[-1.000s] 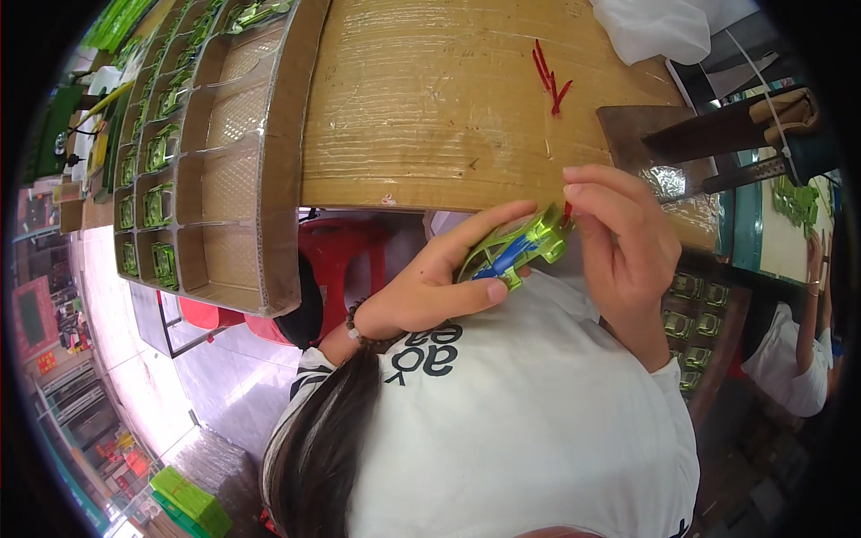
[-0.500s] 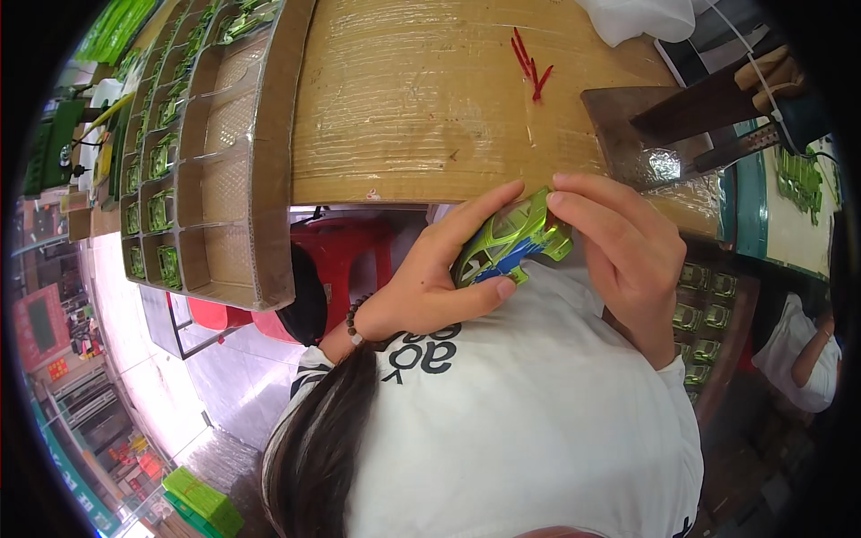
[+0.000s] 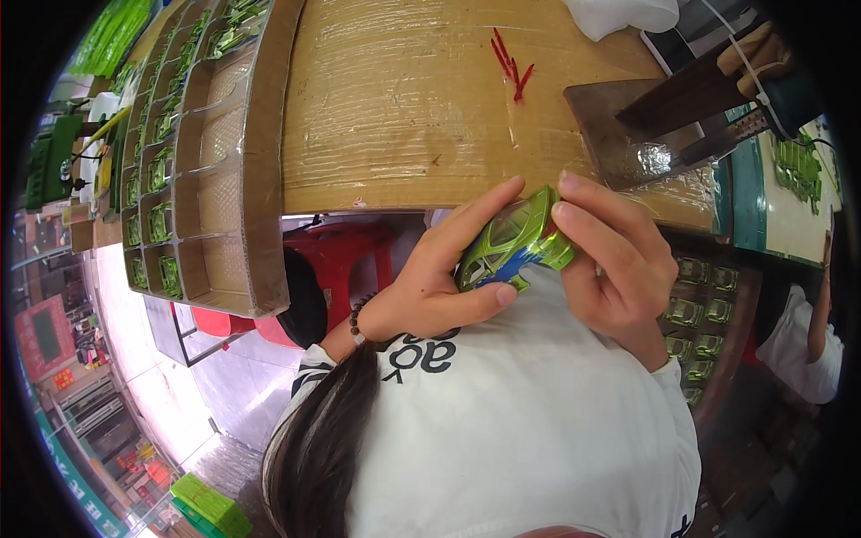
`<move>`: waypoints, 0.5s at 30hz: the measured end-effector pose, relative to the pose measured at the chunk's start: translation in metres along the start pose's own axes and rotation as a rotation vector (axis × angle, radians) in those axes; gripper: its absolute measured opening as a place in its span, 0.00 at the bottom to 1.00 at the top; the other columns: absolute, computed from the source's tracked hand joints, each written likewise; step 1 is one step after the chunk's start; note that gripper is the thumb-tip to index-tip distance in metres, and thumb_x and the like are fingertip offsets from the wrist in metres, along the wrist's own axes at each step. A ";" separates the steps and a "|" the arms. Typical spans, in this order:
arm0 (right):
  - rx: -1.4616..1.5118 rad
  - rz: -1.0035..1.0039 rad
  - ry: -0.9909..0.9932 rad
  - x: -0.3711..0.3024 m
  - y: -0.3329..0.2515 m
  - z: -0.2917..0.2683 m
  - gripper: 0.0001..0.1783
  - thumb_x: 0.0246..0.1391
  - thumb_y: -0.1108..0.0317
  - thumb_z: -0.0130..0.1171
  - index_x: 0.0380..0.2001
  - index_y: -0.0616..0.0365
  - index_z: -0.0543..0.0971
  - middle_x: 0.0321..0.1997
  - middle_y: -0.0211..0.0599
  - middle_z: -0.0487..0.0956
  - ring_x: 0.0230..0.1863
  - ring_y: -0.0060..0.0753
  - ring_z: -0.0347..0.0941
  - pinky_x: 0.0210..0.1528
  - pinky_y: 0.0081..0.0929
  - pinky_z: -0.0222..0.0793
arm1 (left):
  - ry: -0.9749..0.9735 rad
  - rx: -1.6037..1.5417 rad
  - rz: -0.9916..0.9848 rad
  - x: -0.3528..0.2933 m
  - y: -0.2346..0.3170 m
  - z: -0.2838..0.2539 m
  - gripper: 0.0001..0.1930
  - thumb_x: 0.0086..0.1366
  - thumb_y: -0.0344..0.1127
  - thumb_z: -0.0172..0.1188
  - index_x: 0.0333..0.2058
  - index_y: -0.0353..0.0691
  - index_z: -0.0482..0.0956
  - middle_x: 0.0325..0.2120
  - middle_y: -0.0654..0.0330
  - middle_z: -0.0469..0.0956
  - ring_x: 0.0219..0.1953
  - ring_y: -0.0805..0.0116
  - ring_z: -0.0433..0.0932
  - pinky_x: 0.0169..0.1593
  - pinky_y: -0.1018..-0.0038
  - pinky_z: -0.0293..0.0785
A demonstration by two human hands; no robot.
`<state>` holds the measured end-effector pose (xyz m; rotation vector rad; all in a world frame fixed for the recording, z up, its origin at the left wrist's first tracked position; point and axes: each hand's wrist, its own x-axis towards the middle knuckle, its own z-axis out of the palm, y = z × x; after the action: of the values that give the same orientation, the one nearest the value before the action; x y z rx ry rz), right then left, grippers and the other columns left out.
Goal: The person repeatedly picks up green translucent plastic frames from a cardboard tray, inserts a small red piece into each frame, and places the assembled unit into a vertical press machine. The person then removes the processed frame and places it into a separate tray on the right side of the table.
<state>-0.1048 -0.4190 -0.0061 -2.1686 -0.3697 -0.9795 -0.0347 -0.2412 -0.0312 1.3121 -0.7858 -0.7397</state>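
Head view, single moment. I see both hands raised in front of the chest, just below the near edge of the tape-covered cardboard worktop (image 3: 404, 117). Left hand (image 3: 430, 287) is closed around a green toy car (image 3: 511, 247): thumb pressed under its lower side, forefinger stretched along its upper edge toward the worktop. Right hand (image 3: 619, 269) is closed on the car's other end, fingers curled over the roof and front, thumb hidden behind the body. The car sits tilted between the two hands, metallic green with a blue patch on its underside, held clear of the worktop and above my white printed shirt (image 3: 529, 430). A beaded bracelet (image 3: 357, 321) circles the left wrist. To the left, a cardboard divider tray (image 3: 224, 179) rests at the worktop's side, several compartments holding green cars, the nearer ones bare. A red mark (image 3: 509, 58) shows on the worktop's far part. To the right stands a dark metal plate (image 3: 619, 134) with a tool arm over it. A red plastic stool (image 3: 341, 260) sits under the worktop. Another person's white sleeve (image 3: 807, 350) shows at the right rim.
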 end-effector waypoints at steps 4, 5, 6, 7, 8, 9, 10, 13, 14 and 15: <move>0.054 -0.029 0.037 -0.002 0.004 0.000 0.21 0.30 0.84 0.52 0.35 0.65 0.78 0.38 0.53 0.75 0.36 0.43 0.77 0.33 0.26 0.75 | -0.008 0.054 0.031 -0.001 0.001 -0.001 0.40 0.50 0.34 0.61 0.59 0.30 0.51 0.52 0.46 0.64 0.54 0.58 0.63 0.57 0.70 0.56; 0.064 -0.044 0.034 -0.003 0.005 0.000 0.21 0.30 0.84 0.51 0.35 0.65 0.78 0.39 0.54 0.75 0.36 0.44 0.77 0.34 0.26 0.76 | -0.004 0.052 0.040 -0.001 0.001 -0.001 0.40 0.50 0.35 0.61 0.59 0.30 0.51 0.52 0.46 0.64 0.54 0.58 0.63 0.56 0.70 0.56; 0.088 -0.047 0.038 -0.004 0.006 0.000 0.20 0.31 0.84 0.51 0.35 0.65 0.78 0.39 0.55 0.75 0.37 0.45 0.76 0.35 0.27 0.76 | -0.009 0.112 0.083 -0.001 0.000 -0.001 0.40 0.49 0.35 0.62 0.59 0.30 0.52 0.52 0.46 0.64 0.54 0.57 0.64 0.56 0.70 0.57; 0.113 -0.048 0.042 -0.006 0.006 0.001 0.20 0.33 0.84 0.50 0.35 0.65 0.78 0.40 0.56 0.74 0.37 0.46 0.76 0.36 0.28 0.76 | -0.012 0.174 0.125 -0.001 0.000 -0.003 0.41 0.49 0.35 0.62 0.59 0.29 0.52 0.52 0.46 0.64 0.54 0.57 0.64 0.56 0.70 0.57; 0.138 -0.050 0.046 -0.006 0.006 0.000 0.19 0.34 0.84 0.49 0.35 0.66 0.78 0.40 0.56 0.74 0.38 0.47 0.76 0.36 0.29 0.76 | -0.015 0.235 0.166 0.000 0.001 -0.004 0.41 0.49 0.35 0.63 0.59 0.29 0.52 0.51 0.46 0.64 0.53 0.56 0.65 0.55 0.69 0.58; 0.195 -0.025 0.042 -0.005 0.005 -0.001 0.17 0.36 0.82 0.52 0.35 0.65 0.78 0.41 0.56 0.74 0.39 0.48 0.76 0.37 0.30 0.75 | -0.025 0.301 0.218 0.001 0.002 -0.005 0.41 0.49 0.35 0.63 0.59 0.29 0.52 0.51 0.45 0.65 0.53 0.55 0.65 0.55 0.69 0.59; 0.255 0.000 0.040 -0.005 0.002 -0.003 0.16 0.38 0.80 0.54 0.35 0.65 0.78 0.41 0.56 0.74 0.39 0.48 0.76 0.38 0.31 0.75 | -0.033 0.371 0.266 0.002 0.005 -0.006 0.41 0.49 0.35 0.63 0.58 0.29 0.53 0.51 0.45 0.65 0.52 0.54 0.66 0.54 0.69 0.60; 0.336 0.001 0.042 -0.003 0.001 -0.003 0.15 0.39 0.73 0.62 0.35 0.64 0.77 0.41 0.54 0.74 0.41 0.49 0.75 0.41 0.33 0.75 | -0.045 0.486 0.370 0.005 0.010 -0.008 0.40 0.48 0.34 0.63 0.58 0.28 0.54 0.49 0.43 0.66 0.50 0.51 0.68 0.52 0.67 0.63; 0.338 -0.008 0.044 -0.002 0.002 -0.003 0.17 0.38 0.71 0.65 0.35 0.63 0.77 0.41 0.54 0.74 0.41 0.49 0.75 0.42 0.34 0.75 | -0.048 0.509 0.398 0.006 0.011 -0.008 0.40 0.47 0.34 0.63 0.57 0.27 0.54 0.49 0.43 0.66 0.49 0.50 0.69 0.51 0.67 0.64; 0.339 -0.016 0.045 -0.002 0.003 -0.002 0.18 0.38 0.69 0.67 0.35 0.63 0.77 0.41 0.53 0.74 0.41 0.49 0.75 0.43 0.34 0.74 | -0.035 0.541 0.426 0.007 0.012 -0.008 0.40 0.46 0.34 0.64 0.57 0.27 0.55 0.48 0.43 0.67 0.48 0.50 0.69 0.50 0.67 0.66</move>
<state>-0.1060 -0.4227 -0.0079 -1.8376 -0.4944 -0.9009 -0.0237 -0.2419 -0.0197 1.5347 -1.3032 -0.2091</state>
